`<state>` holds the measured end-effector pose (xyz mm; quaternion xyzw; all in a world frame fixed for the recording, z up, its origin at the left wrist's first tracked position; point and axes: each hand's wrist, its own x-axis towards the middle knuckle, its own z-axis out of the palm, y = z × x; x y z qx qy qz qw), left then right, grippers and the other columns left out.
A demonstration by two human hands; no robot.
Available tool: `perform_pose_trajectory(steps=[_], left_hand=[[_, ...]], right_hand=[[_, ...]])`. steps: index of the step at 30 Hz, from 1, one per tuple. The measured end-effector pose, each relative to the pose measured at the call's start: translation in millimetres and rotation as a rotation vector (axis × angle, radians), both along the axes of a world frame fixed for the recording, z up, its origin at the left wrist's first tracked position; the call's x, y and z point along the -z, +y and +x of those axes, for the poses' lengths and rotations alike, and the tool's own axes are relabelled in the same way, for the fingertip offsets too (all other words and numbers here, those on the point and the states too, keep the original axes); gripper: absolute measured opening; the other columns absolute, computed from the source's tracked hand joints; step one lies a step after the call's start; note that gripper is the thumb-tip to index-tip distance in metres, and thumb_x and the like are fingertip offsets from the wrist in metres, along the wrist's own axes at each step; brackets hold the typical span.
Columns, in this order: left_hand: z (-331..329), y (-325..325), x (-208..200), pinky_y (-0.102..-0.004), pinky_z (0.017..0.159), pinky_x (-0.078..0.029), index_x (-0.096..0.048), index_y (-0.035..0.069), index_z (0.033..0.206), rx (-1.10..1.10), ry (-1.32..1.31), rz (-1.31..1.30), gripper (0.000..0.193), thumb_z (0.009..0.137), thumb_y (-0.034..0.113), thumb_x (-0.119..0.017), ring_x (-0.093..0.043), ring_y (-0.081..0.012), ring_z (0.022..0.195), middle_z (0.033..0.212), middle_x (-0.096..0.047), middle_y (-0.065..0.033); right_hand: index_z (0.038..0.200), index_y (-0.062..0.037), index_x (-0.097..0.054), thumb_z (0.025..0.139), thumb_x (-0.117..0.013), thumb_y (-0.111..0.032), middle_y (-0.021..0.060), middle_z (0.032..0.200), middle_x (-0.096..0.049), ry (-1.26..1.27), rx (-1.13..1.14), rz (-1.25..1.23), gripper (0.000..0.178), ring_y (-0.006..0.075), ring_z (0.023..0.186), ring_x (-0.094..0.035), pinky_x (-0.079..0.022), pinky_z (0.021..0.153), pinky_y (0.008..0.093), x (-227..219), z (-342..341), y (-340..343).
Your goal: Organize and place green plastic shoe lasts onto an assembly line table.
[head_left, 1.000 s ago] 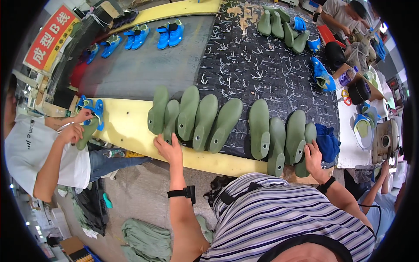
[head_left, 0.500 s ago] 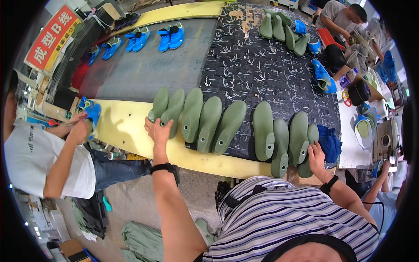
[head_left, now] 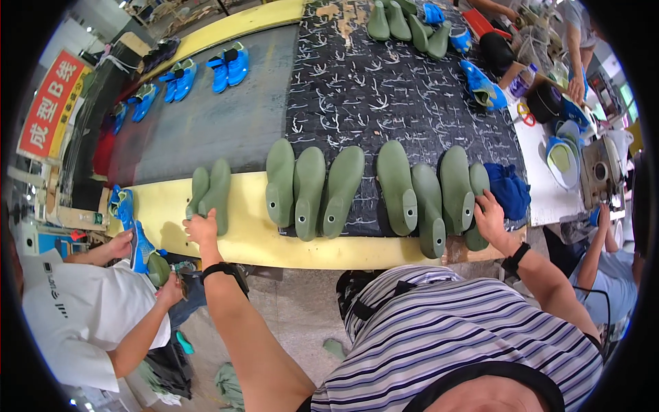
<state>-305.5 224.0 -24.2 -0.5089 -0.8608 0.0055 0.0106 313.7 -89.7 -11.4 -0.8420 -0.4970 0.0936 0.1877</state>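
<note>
Green shoe lasts stand in a row along the bench's near edge. At the left end, my left hand (head_left: 201, 230) curls round the heel ends of two lasts, a short one (head_left: 199, 184) and a taller one (head_left: 220, 185). Apart from that pair, three lasts (head_left: 310, 192) stand together in the middle. Several more (head_left: 395, 185) are grouped at the right. My right hand (head_left: 489, 216) presses its bent fingers against the side of the rightmost last (head_left: 478, 182), closed on it; its thumb is partly hidden. Beside those fingers lies a crumpled dark blue cloth (head_left: 508, 189).
A co-worker at the left holds a blue shoe (head_left: 142, 247) with a green last in it. Blue shoes (head_left: 228, 66) stand on the grey belt (head_left: 226, 130). More lasts (head_left: 400, 20) lie at the far side. A white side table (head_left: 542, 178) carries a machine (head_left: 600, 175).
My left hand has moved the two end lasts left, widening the gap to the middle three. My right hand stays at the rightmost last. The co-worker has brought a last and shoe together.
</note>
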Motion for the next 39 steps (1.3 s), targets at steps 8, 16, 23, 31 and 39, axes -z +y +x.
perform_pose_trajectory(steps=[8,16,23,31,39], left_hand=[[153.2,-59.7,-10.7,-0.0515,0.1,-0.034,-0.052,-0.005,0.118,0.781,-0.699,0.412,0.06,0.08,0.039,-0.068,-0.039,-0.043,0.123,0.136,-0.036,-0.0272],[206.3,-114.8,-6.7,-0.0514,0.097,-0.035,-0.064,-0.008,0.101,0.772,-0.36,0.245,0.059,0.07,0.041,-0.075,-0.038,-0.045,0.121,0.134,-0.034,-0.0305],[202.0,-107.6,-1.2,-0.0494,0.092,-0.038,-0.067,-0.009,0.091,0.57,-0.379,0.226,0.051,0.066,0.035,-0.077,-0.045,-0.0449,0.105,0.112,-0.044,-0.0287],[129.3,-96.2,20.8,-0.0459,0.096,-0.04,-0.063,-0.012,0.104,0.326,-0.339,0.233,0.068,0.068,0.043,-0.077,-0.049,-0.0439,0.107,0.121,-0.043,-0.0305],[103.4,-74.0,7.3,-0.0491,0.09,-0.043,-0.053,-0.005,0.119,0.123,-0.039,0.304,0.068,0.075,0.043,-0.072,-0.051,-0.0407,0.107,0.123,-0.044,-0.0249]], right_hand=[[0.099,-0.0067,-0.067,0.08,-0.055,-0.017,0.0271,0.125,-0.052,0.02,0.021,0.001,0.025,0.0415,0.111,-0.054,-0.044,0.094,0.0438,1.8,4.6,-4.1],[0.097,-0.0086,-0.067,0.076,-0.057,-0.016,0.0279,0.125,-0.052,0.037,0.017,0.051,0.024,0.0418,0.11,-0.055,-0.044,0.094,0.0431,6.3,8.4,-8.7],[0.099,-0.0088,-0.067,0.076,-0.057,-0.016,0.0284,0.126,-0.051,0.034,0.013,0.032,0.026,0.0422,0.109,-0.055,-0.044,0.094,0.0431,3.8,7.8,-11.4],[0.1,-0.0075,-0.067,0.075,-0.056,-0.016,0.0264,0.127,-0.051,0.043,0.025,0.088,0.028,0.0419,0.108,-0.055,-0.045,0.094,0.0432,8.1,10.0,-13.1],[0.095,-0.0088,-0.068,0.073,-0.057,-0.016,0.0248,0.124,-0.053,0.029,0.046,0.068,0.026,0.0406,0.106,-0.056,-0.045,0.093,0.0453,4.1,11.0,-14.1]])
